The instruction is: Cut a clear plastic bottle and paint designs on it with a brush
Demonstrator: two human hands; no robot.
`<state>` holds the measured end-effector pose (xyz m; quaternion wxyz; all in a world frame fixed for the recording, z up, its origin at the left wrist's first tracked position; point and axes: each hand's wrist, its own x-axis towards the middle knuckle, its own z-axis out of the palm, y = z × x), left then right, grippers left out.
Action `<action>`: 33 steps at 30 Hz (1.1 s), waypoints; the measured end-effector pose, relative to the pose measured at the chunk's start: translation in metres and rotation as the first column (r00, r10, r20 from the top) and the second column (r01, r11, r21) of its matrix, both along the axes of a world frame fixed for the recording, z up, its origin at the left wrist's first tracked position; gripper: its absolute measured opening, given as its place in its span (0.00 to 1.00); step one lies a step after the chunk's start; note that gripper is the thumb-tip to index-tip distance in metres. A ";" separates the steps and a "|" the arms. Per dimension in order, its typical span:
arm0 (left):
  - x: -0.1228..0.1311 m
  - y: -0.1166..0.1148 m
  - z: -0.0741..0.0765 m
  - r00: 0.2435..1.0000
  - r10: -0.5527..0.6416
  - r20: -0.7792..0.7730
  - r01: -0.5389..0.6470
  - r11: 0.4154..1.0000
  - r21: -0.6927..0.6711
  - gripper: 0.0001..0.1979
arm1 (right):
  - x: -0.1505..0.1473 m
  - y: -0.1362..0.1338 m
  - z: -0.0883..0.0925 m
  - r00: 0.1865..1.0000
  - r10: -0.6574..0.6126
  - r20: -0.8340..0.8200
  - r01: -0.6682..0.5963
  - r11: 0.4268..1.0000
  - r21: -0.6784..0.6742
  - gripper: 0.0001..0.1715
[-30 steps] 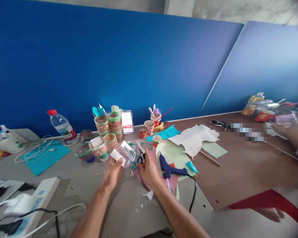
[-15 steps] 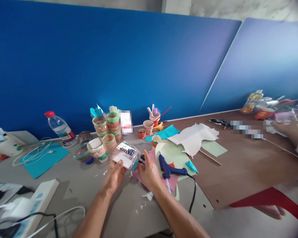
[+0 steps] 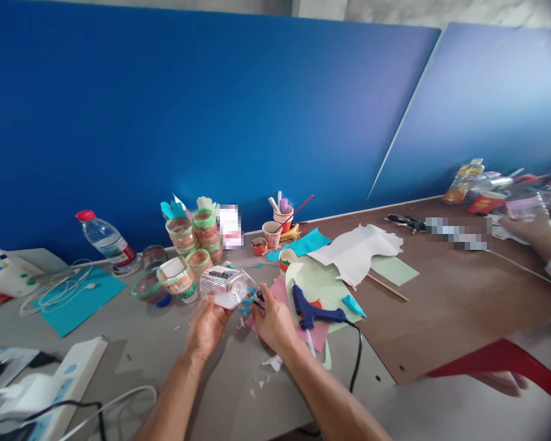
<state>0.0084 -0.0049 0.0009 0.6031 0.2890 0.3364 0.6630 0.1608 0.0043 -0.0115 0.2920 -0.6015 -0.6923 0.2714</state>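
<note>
My left hand (image 3: 209, 324) is closed around the lower side of a clear plastic bottle (image 3: 223, 286), which lies on its side just above the table. White paper with black markings shows on it, and its round end faces my right hand. My right hand (image 3: 273, 315) is curled close to that end, fingers bent around a small black-handled tool (image 3: 259, 299); its shape is mostly hidden. Beneath the hands are pink paper (image 3: 321, 335) and blue scraps. A blue glue gun (image 3: 314, 312) rests on pale green paper (image 3: 326, 282) to the right of my right hand.
Paper cups (image 3: 179, 233) with green rims stand stacked behind the bottle. A capped water bottle (image 3: 108, 242), a white cable and a power strip (image 3: 68, 373) are at left. Torn white paper (image 3: 360, 248) and a stick (image 3: 388, 288) lie right. Another person's hand (image 3: 530, 226) is far right.
The clear bottle has been turned in my left hand, so its round end now faces right and the marked side tilts away. My right hand has shifted slightly left and down.
</note>
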 end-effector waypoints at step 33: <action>-0.006 0.000 -0.008 0.956 0.159 -0.246 -0.139 0.986 0.095 0.20 | 0.000 0.002 -0.007 0.998 -0.017 -0.055 0.016 1.000 -0.017 0.33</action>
